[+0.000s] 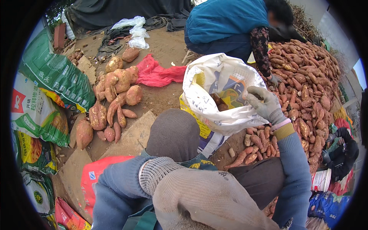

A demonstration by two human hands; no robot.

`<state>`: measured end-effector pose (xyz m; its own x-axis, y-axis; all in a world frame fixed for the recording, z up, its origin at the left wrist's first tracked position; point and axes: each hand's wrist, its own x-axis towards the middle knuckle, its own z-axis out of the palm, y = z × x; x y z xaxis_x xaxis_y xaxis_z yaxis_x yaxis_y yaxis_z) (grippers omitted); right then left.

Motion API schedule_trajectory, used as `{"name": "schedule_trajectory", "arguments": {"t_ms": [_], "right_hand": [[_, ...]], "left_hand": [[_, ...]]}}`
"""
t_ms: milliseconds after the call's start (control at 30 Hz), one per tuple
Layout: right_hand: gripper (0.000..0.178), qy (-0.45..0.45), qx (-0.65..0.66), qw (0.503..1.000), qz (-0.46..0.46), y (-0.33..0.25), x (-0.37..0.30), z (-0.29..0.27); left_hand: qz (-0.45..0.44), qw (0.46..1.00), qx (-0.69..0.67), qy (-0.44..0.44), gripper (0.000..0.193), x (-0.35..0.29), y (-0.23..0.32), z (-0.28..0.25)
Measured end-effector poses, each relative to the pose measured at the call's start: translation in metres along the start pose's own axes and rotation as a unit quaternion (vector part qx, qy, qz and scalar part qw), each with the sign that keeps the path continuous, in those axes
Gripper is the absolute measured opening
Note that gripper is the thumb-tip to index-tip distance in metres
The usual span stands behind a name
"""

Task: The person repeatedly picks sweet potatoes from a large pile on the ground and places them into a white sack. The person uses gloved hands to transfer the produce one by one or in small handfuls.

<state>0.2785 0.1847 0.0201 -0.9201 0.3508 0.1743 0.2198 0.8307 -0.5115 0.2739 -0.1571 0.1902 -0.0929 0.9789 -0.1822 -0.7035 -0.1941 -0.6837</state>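
Observation:
My right hand point(264, 104), in a grey work glove, reaches over the right rim of an upright white woven sack point(199, 101). Its fingers are curved and apart, with nothing visible between them. Inside the sack, a few sweet potatoes point(219, 102) show, partly in shadow. Close to the camera, my left hand point(211, 199) fills the lower middle in a stained, light grey glove. Its fingers are hidden, so their grip does not show. To the right of the sack lies a large heap of reddish sweet potatoes point(303, 88).
Larger sweet potatoes point(122, 82) lie piled at the left, by a red mesh bag point(159, 72). Printed fertilizer sacks point(57, 73) line the left edge. A person in a blue vest point(226, 23) bends over the heap. A white bucket point(321, 180) stands at the lower right.

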Motion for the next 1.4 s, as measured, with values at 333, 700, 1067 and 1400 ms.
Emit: {"name": "schedule_trajectory", "arguments": {"t_ms": [333, 700, 1067, 1400], "right_hand": [[0.034, 0.194, 0.217, 0.952, 0.09, 0.118, -0.056, -0.052], [0.066, -0.272, -0.096, 0.91, 0.298, 0.194, -0.18, 0.209], [0.043, -0.118, 0.047, 0.919, 0.372, 0.252, -0.131, 0.206], [0.064, -0.278, 0.046, 0.88, 0.382, 0.249, -0.071, 0.243]], "left_hand": [[0.066, 0.121, 0.849, -0.51, 0.057, 0.109, 0.072, -0.009], [-0.016, -0.215, 0.975, 0.045, 0.102, 0.221, 0.141, -0.036], [-0.016, 0.126, 0.953, 0.274, 0.052, 0.24, 0.145, -0.022], [-0.165, 0.094, 0.935, 0.299, 0.03, 0.236, 0.172, -0.005]]}}
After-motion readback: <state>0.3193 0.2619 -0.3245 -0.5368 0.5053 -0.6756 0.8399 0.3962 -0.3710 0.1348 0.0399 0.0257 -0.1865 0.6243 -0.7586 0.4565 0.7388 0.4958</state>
